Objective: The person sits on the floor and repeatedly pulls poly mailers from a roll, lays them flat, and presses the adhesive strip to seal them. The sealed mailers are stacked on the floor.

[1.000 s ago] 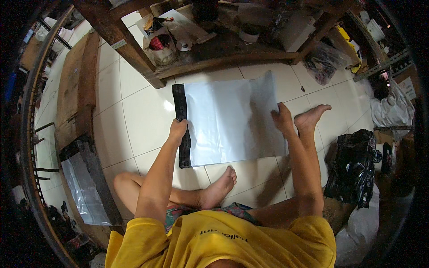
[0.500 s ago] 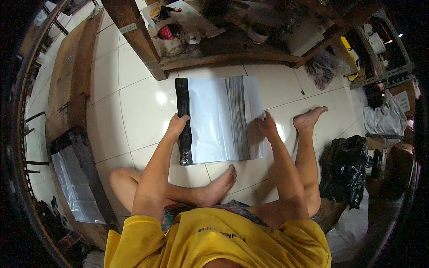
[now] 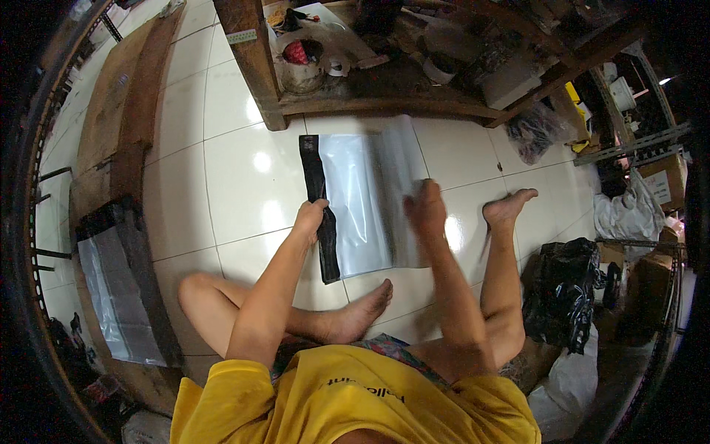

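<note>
A: Where does the flat silver-white plastic mailing bag with the black strip along its left edge lie?

B: On the glossy white floor tiles, in front of the seated person's crossed legs and just short of the low wooden shelf crowded with tins and clutter.

A: And the hands?

B: The left hand presses down on the black strip about halfway along, fingers curled over its edge; whether it pinches the strip or only pins it, I cannot tell. The right hand lies flat and open on the bag's right part, clasping nothing.

A: What differs from a second ago?

B: Then the bag lay spread wide, and the right hand sat at its far right edge, close to the right foot. Now the right side has been drawn inward over the middle, so the bag looks much narrower, with a raised fold showing near the top. The right hand has travelled left with it. The left hand has held its place on the strip.

A: Anything else nearby?

B: A black plastic bag sits well to the right, and a stack of silvery bags with black edging lies at the left.
</note>
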Action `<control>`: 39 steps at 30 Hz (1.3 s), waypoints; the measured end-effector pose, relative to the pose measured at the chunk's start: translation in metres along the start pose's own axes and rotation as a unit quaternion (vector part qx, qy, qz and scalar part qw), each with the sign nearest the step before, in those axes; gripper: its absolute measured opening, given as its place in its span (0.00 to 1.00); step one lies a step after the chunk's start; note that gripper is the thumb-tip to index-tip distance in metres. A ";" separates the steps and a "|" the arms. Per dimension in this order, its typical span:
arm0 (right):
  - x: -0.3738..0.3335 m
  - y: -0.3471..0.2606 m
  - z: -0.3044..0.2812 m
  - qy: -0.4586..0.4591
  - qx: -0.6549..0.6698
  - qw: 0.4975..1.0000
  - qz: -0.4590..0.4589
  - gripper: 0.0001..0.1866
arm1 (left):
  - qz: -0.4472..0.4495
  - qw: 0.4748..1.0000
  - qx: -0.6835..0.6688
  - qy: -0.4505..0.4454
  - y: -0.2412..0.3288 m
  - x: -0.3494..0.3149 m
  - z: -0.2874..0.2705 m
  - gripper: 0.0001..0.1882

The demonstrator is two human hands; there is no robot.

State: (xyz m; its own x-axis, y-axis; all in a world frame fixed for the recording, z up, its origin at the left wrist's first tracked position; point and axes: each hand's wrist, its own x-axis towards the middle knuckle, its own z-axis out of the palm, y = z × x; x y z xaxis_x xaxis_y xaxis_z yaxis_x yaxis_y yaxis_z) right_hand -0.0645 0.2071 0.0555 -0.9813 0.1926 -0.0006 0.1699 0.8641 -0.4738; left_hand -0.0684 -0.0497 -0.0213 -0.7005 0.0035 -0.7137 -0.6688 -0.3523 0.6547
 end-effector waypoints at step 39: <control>-0.049 -0.064 -0.004 -0.016 0.484 0.869 -0.105 0.37 | 0.330 0.932 0.144 0.050 0.029 -0.125 0.051 0.28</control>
State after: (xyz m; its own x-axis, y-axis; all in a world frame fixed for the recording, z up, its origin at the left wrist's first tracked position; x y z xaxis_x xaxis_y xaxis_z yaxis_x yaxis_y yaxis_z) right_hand -0.0270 0.1441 0.0899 -0.9863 0.0513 0.1569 -0.1525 0.0804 -0.9850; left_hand -0.0134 -0.0124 0.0995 -0.9657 -0.2171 -0.1423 -0.1500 0.0193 0.9885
